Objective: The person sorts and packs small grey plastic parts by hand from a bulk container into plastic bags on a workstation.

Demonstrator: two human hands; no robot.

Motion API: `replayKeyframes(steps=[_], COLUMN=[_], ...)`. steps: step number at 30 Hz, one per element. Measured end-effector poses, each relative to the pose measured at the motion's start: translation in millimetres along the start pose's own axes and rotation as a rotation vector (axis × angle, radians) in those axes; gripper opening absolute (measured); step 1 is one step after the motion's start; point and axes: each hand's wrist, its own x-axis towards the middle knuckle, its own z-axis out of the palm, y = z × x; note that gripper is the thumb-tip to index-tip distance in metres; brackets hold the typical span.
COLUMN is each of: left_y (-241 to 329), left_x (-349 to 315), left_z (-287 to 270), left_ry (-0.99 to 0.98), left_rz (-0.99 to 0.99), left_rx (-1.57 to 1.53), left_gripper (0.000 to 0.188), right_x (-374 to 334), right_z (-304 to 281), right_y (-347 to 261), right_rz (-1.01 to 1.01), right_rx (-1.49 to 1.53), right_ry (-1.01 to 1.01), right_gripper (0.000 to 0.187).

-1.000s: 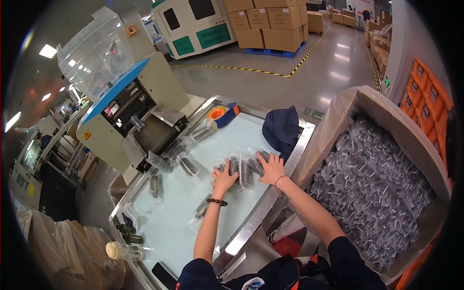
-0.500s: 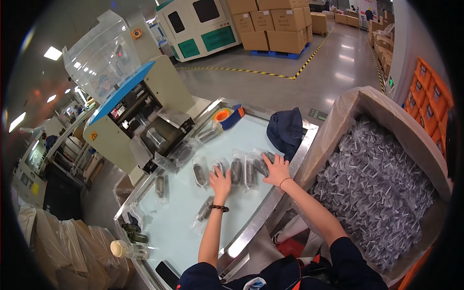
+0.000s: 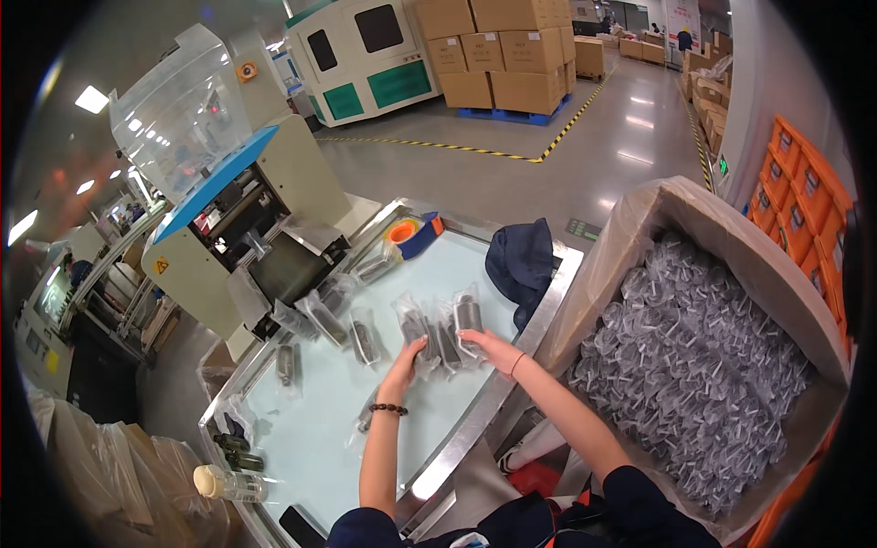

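My left hand is closed on a dark grey cylindrical piece in a clear plastic bag, at the left end of a small row. At the row's right end, my right hand grips another bagged grey piece, standing slightly higher than its neighbours. Between the two hands are more bagged pieces, side by side and partly hidden. Just left of the row lies a single bagged piece that neither hand touches. Another, near my left wrist, is mostly covered by the forearm.
A machine with a blue-edged top adjoins the table; bagged pieces lie below its outlet. A tape dispenser and dark cap sit at the far edge. A lined carton of bagged parts stands right. Bottle and phone lie near left.
Both hands have closed around bagged pieces and drawn the row tighter together. The right piece is now more upright. Another bagged piece lies by the machine outlet. The whole view has shifted slightly.
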Motion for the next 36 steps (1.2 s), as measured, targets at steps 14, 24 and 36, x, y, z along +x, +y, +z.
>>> replayKeyframes(steps=[14, 24, 36], left_y=[3.8, 24.2, 2.9], left_x=[-108.2, -32.4, -28.6], left_z=[145.3, 409.8, 352.4], left_ry=[-0.263, -0.972, -0.99], left_rz=[-0.046, -0.336, -0.411], left_rx=[-0.122, -0.253, 0.056], left_gripper=[0.07, 0.057, 0.054], right_x=[-208.8, -343.8, -453.7], right_z=[-37.5, -164.9, -184.9], right_y=[-13.8, -51.5, -36.5], right_rz=[-0.388, -0.865, -0.432], right_rx=[0.448, 0.732, 0.012], right_ry=[0.141, 0.427, 0.837], right_gripper=[0.054, 0.058, 0.061])
